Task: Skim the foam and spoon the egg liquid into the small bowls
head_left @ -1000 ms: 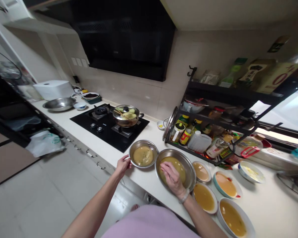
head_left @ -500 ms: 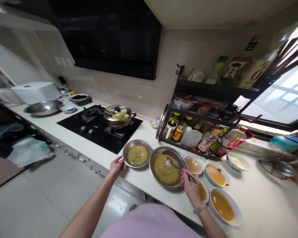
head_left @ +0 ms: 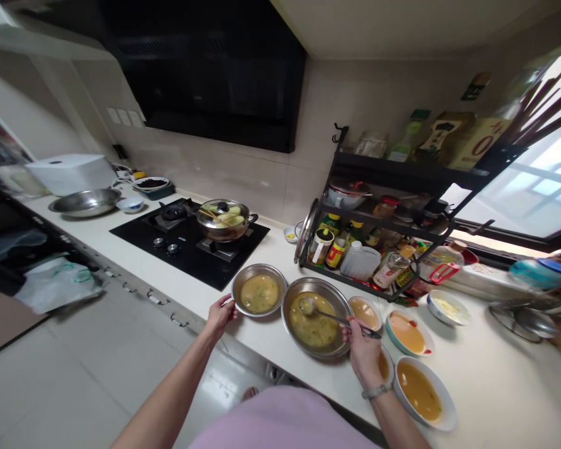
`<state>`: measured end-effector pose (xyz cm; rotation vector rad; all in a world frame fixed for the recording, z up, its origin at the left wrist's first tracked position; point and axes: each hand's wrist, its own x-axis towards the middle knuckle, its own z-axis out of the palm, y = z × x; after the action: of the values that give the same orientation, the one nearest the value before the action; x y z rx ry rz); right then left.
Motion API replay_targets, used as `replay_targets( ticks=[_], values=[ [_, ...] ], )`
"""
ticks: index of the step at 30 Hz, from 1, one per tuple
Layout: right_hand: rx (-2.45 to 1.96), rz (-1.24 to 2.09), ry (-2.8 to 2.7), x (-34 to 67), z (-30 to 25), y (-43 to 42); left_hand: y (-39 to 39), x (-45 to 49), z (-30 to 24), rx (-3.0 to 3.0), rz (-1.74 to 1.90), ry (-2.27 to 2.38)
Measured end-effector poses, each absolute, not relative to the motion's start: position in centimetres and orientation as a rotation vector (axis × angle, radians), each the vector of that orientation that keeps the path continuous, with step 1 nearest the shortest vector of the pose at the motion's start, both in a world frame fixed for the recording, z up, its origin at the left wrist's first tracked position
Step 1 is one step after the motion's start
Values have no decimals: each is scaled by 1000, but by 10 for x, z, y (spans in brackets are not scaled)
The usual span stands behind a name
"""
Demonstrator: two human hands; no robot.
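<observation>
Kitchen countertop (head_left: 500,393), pale and crowded with bowls of soup, runs between a black gas cooktop (head_left: 192,257) and a window, beneath a dark range hood (head_left: 210,81). Close to the counter's front edge, a person in a lilac top (head_left: 280,424) works with both hands. The left hand (head_left: 221,313) pinches the near-left rim of a smaller steel bowl (head_left: 262,269), which holds cloudy yellow broth flecked with green. Just beside it stands a larger steel bowl (head_left: 343,304) of similar soup. The right hand (head_left: 362,349), with a band (head_left: 376,391) around its wrist, has its fingers closed on the handle of a metal ladle (head_left: 328,314); the ladle's scoop sits within the larger bowl's outline, though whether it dips into the broth is hard to tell. Near the right hand are several bowls of orange-brown liquid, among them a teal-sided bowl (head_left: 429,343) and a long white bowl (head_left: 445,400). Behind them, bottles and jars fill a black metal rack (head_left: 402,168). On the cooktop's right burner sits a pot (head_left: 227,232) under a glass lid, a pair of chopsticks across it.
</observation>
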<state>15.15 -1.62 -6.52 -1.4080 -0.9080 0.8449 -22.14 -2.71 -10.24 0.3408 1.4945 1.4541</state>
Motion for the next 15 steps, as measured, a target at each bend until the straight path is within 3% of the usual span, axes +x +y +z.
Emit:
replay_targets(
  ticks=[4, 15],
  values=[
    [-1308, 1007, -795, 145, -50, -14, -27, -221, -102, 341, 1454, 1486],
    [-1234, 1054, -970, 87, -9, 5, -29, -217, -95, 334, 1452, 1471]
  ],
)
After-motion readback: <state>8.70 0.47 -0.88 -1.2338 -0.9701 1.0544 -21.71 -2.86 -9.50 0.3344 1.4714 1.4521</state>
